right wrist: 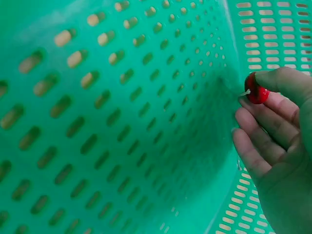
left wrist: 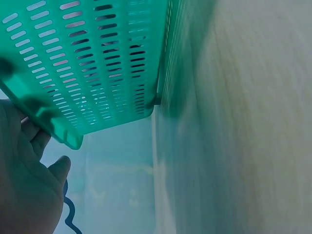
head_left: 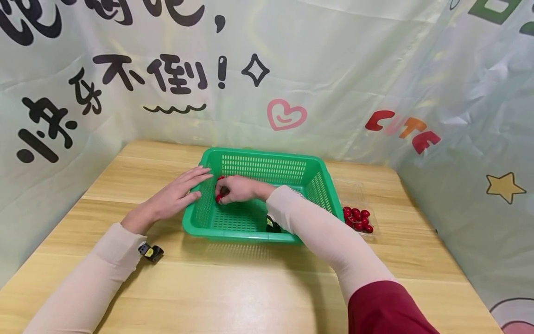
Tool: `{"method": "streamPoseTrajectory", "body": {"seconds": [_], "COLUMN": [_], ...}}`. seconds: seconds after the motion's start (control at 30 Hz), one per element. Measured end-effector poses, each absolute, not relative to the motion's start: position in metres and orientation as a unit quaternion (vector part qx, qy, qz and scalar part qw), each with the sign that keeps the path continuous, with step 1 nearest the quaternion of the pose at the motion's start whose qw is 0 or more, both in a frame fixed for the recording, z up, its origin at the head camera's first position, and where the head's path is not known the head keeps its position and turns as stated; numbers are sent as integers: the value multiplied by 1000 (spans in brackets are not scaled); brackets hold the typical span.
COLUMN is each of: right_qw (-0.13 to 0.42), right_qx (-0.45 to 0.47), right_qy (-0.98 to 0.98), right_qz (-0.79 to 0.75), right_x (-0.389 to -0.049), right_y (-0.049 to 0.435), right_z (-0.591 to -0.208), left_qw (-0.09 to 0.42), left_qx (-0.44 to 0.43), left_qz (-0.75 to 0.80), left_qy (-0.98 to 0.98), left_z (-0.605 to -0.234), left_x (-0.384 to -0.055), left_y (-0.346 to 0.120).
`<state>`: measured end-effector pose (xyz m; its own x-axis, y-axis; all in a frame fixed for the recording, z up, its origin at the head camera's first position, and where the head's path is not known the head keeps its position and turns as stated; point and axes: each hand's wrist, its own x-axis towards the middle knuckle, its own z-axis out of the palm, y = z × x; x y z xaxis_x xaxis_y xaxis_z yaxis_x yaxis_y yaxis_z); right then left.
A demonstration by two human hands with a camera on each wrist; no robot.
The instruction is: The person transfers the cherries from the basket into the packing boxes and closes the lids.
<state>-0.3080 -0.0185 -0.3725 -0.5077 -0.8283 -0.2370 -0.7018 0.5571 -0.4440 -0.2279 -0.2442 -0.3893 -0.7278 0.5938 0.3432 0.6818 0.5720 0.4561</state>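
Observation:
A green plastic basket [head_left: 260,235] with slotted walls stands on the table. Inside it, by the left wall, my right hand [head_left: 239,189] pinches a red cherry [right wrist: 258,91] between thumb and forefinger; its short pale stem shows in the right wrist view. The other fingers are spread loosely beneath. In the head view, red shows both above and below the fingertips, and I cannot tell whether that is more than one cherry. My left hand [head_left: 177,192] rests its extended fingers on the basket's left rim, thumb apart, as the left wrist view [left wrist: 29,180] also shows.
Right of the basket, several cherries [head_left: 357,220] lie in a clear plastic container [head_left: 353,189], partly behind the basket's edge. The wooden table [head_left: 233,292] meets a printed cloth backdrop [head_left: 333,69] at the back and sides. Each wrist wears a small black camera [head_left: 152,253].

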Motion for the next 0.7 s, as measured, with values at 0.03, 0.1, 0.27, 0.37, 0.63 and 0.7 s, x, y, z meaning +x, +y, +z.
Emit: {"method": "streamPoseTrajectory", "body": {"seconds": [0.03,0.1,0.27,0.37,0.63,0.7], "right_qw": [217,221,216,212,186,183], "right_qx": [-445,-442,-437,-432,-418,-413], "right_qy": [855,854,856,859,867,867], "right_qz": [-152,-161,-169,-177,-198,-208], "right_x": [-308,-308,-307,-306,-304,-304], "right_y": [-18,-17,-13,-9,12,20], "right_z": [-372,-369,-362,-358,-350,-347], "left_qw": [76,77,79,78,75,74], "left_qx": [-361,-359,-360,-362,-359,-357], "left_qz": [-291,-292,-292,-289,-296,-295], "left_qy": [-883,-883,-883,-883,-882,-883], "left_z": [-389,-389,-389,-389,-389,-389], "left_x": [-228,-227,-227,-228,-228,-228], "left_y": [-245,-245,-245,-244,-243,-243]}}
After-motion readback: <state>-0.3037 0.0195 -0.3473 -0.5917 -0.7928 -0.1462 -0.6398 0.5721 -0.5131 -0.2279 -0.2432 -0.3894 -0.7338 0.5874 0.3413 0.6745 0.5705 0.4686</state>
